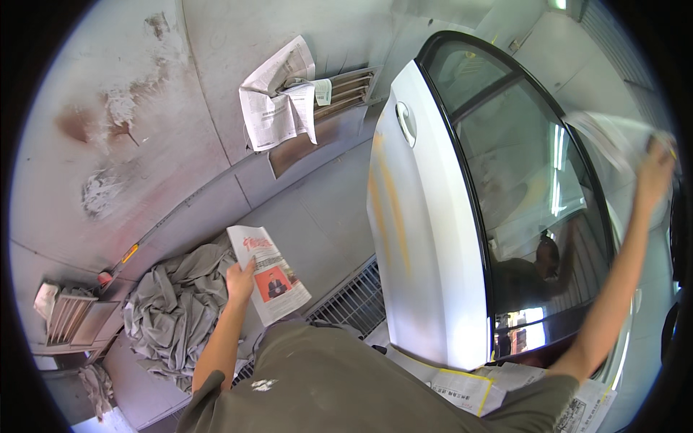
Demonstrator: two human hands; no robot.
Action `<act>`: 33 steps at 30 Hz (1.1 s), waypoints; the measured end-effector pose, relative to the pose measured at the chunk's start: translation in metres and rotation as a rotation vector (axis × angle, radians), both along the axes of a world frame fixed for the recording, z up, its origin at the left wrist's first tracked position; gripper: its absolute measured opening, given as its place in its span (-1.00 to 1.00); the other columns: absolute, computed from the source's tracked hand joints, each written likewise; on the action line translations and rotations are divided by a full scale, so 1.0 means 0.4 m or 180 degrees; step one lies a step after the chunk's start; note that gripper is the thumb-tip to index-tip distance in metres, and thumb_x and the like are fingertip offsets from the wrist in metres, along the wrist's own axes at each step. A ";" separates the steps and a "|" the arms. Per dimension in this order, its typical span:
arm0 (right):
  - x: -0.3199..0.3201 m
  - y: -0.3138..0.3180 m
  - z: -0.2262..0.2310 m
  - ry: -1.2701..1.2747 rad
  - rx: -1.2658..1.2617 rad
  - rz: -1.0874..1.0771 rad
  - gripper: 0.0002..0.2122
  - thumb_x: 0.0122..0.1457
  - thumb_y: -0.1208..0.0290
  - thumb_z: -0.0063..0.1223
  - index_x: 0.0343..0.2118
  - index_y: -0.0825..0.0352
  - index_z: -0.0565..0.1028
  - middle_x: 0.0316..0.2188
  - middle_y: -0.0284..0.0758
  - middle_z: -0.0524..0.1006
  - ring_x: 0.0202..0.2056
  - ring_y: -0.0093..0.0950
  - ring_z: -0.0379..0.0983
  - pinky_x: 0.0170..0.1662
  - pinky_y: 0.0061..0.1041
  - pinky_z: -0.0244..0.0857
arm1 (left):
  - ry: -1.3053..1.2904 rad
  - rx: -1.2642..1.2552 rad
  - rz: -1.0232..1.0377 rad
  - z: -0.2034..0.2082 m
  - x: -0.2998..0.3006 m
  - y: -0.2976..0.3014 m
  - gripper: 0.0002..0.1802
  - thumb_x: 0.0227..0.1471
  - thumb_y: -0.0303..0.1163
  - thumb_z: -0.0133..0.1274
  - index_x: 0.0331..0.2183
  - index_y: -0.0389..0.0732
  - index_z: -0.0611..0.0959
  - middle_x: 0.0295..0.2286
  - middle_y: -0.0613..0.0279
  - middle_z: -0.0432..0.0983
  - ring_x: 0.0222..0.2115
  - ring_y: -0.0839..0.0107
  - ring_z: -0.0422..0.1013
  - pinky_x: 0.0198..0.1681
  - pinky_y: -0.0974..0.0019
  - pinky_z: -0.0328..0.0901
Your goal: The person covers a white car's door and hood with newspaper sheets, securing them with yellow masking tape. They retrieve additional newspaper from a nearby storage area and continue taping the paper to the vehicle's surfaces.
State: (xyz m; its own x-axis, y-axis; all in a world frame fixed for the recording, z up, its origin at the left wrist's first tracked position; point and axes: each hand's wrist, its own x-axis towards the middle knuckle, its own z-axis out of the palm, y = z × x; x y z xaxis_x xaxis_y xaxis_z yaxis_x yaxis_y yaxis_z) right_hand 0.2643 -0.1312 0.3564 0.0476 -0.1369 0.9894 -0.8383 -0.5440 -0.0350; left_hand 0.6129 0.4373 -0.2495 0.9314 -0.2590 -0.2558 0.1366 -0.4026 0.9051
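My left hand (240, 280) is closed on the edge of a folded newspaper (271, 307), held out over the floor at the left. Its front page faces up, with red print and a red picture. My right arm reaches far out to the right, past the window of a white car door (433, 238). In that raised right hand (655, 169) is a second newspaper (606, 137), smeared by motion. Orange-brown streaks mark the door's white panel. The window glass (516, 159) is dark and reflective, framed in black.
A heap of grey cloth (177, 310) lies on the floor at the left. Beside the door runs a floor grate (354, 299). More newspaper (462, 390) with yellow tape covers the area by the door's near end. Crumpled newspaper (281, 105) hangs at a wall vent (350, 90).
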 end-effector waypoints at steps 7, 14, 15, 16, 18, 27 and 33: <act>0.971 0.091 -0.354 0.1286 -0.1016 0.2051 -0.78 0.39 0.40 -0.08 -0.07 0.48 0.42 -0.13 0.08 0.47 -0.08 0.08 0.40 0.00 -0.03 0.27 | 0.0209 0.0342 0.0429 -0.042 0.138 0.109 -0.60 0.19 -0.22 0.20 -0.18 -0.43 0.74 -0.33 -0.03 0.73 -0.29 0.30 0.62 -0.15 0.18 0.43; 1.565 -0.032 -0.755 0.2028 0.0677 0.2760 -0.86 0.33 0.51 -0.06 -0.12 0.42 0.35 0.07 0.24 0.30 0.00 0.19 0.36 0.06 -0.05 0.35 | -0.0015 0.0111 0.2192 -0.033 0.093 0.239 -0.59 0.20 -0.26 0.18 -0.15 -0.49 0.71 -0.30 -0.01 0.72 -0.28 0.31 0.61 -0.14 0.19 0.43; 1.639 -0.043 -0.856 0.2167 0.0807 0.2909 -0.85 0.33 0.50 -0.06 -0.11 0.43 0.36 0.07 0.25 0.30 0.02 0.21 0.35 0.09 -0.05 0.33 | 0.0093 -0.0047 0.2535 -0.032 0.071 0.241 -0.59 0.21 -0.24 0.20 -0.18 -0.48 0.72 -0.29 0.02 0.72 -0.28 0.33 0.60 -0.15 0.21 0.43; 1.713 -0.043 -0.980 0.2246 0.0502 0.3312 -0.84 0.33 0.50 -0.05 -0.10 0.43 0.36 0.07 0.27 0.30 0.03 0.23 0.34 0.12 -0.05 0.31 | 0.0006 -0.0346 0.2719 -0.034 0.049 0.229 -0.59 0.20 -0.22 0.21 -0.24 -0.48 0.72 -0.35 0.02 0.70 -0.33 0.35 0.58 -0.20 0.19 0.43; 1.836 -0.047 -1.204 0.2876 0.0041 0.3667 -0.71 0.34 0.50 -0.06 0.08 0.45 0.44 0.09 0.15 0.40 0.08 0.20 0.34 0.24 -0.07 0.22 | 0.0232 0.0398 0.3123 -0.025 -0.004 0.186 -0.54 0.18 -0.15 0.23 -0.37 -0.47 0.71 -0.47 0.00 0.67 -0.45 0.37 0.52 -0.33 0.15 0.40; 1.936 -0.271 -1.505 0.4827 0.2845 0.2754 -0.12 0.34 -0.40 -0.53 0.34 0.35 0.33 0.44 -0.06 0.14 0.42 0.04 0.00 0.43 0.06 -0.13 | 0.0530 0.0469 0.3795 0.140 -0.127 -0.164 -0.60 0.25 -0.14 0.16 -0.20 -0.34 0.75 -0.42 0.02 0.70 -0.40 0.39 0.57 -0.23 0.18 0.44; 1.905 -0.195 -1.445 0.4460 0.3074 0.2348 -0.08 0.33 -0.41 -0.54 0.05 0.50 0.57 0.06 0.08 0.55 0.14 0.09 0.43 0.21 0.06 0.23 | 0.0496 0.0260 0.3758 0.195 -0.133 -0.244 -0.61 0.27 -0.18 0.18 -0.18 -0.37 0.76 -0.40 0.15 0.71 -0.40 0.52 0.55 -0.26 0.27 0.46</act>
